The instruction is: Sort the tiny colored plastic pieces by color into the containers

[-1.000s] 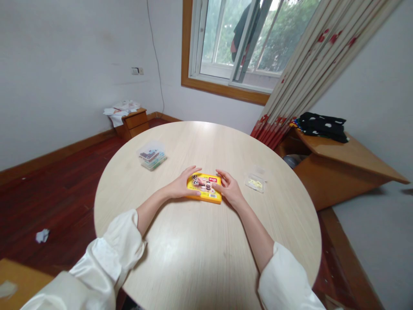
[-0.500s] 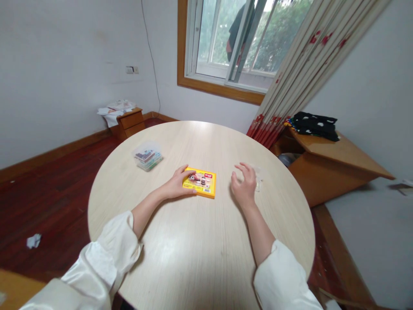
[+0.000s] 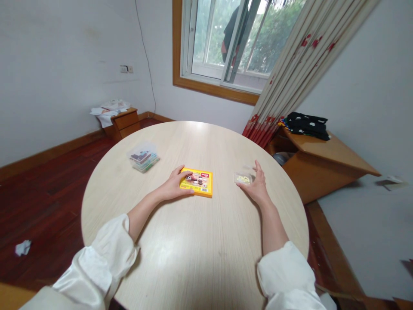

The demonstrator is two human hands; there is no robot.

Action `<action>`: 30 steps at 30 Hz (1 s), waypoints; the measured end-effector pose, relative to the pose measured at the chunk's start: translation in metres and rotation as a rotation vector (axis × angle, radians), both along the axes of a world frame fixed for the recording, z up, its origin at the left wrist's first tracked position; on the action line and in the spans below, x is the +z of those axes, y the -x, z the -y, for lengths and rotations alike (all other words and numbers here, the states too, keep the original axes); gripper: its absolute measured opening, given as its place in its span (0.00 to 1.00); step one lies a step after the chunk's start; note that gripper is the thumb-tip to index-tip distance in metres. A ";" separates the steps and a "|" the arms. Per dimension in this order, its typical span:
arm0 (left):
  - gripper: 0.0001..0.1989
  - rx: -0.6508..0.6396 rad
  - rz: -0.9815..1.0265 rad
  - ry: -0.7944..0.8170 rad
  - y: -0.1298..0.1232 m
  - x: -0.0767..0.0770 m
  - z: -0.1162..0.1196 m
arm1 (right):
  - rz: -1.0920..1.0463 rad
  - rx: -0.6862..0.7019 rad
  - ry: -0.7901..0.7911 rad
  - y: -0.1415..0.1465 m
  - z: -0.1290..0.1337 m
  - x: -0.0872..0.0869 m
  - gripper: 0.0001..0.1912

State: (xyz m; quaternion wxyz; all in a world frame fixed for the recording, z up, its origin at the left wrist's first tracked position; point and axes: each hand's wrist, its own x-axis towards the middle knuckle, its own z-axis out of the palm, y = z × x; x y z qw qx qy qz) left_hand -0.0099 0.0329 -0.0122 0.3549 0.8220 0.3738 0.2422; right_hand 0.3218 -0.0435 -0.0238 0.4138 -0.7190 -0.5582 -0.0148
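My left hand (image 3: pixel 174 184) grips a flat yellow box (image 3: pixel 196 182) that lies on the table, its thumb at the near edge and its fingers over the left part of the top. Pictures of dark and white round pieces show on the box's printed cover. Over to the right, a small clear plastic container (image 3: pixel 242 177) with pale yellowish contents rests on the table. My right hand (image 3: pixel 257 183) is at its right side, thumb by the near edge and fingers spread and raised. Part of that container is hidden behind the hand.
A clear tub (image 3: pixel 143 157) of coloured pieces stands at the left on the round table (image 3: pixel 193 241). Beyond the table are a small cabinet (image 3: pixel 127 122) with papers, a tilted wooden cabinet (image 3: pixel 329 168) with dark cloth on top, and a curtain (image 3: pixel 290 82).
My right hand has moved right and turned, uncovering more of the small clear container. My left hand keeps its hold on the yellow box. The whole view has shifted slightly.
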 end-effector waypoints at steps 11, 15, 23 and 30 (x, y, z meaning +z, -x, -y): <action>0.38 -0.005 -0.067 -0.054 0.000 0.000 0.001 | 0.059 0.120 -0.141 -0.007 -0.012 -0.017 0.21; 0.38 -0.010 -0.090 -0.063 -0.001 0.003 0.002 | -0.009 0.139 -0.159 -0.008 -0.015 -0.022 0.24; 0.38 -0.007 -0.070 -0.074 0.000 -0.002 0.000 | -0.137 0.133 -0.105 -0.010 -0.018 -0.027 0.30; 0.37 -0.008 -0.037 -0.064 0.000 0.000 0.000 | -0.214 0.122 -0.038 -0.010 -0.017 -0.028 0.30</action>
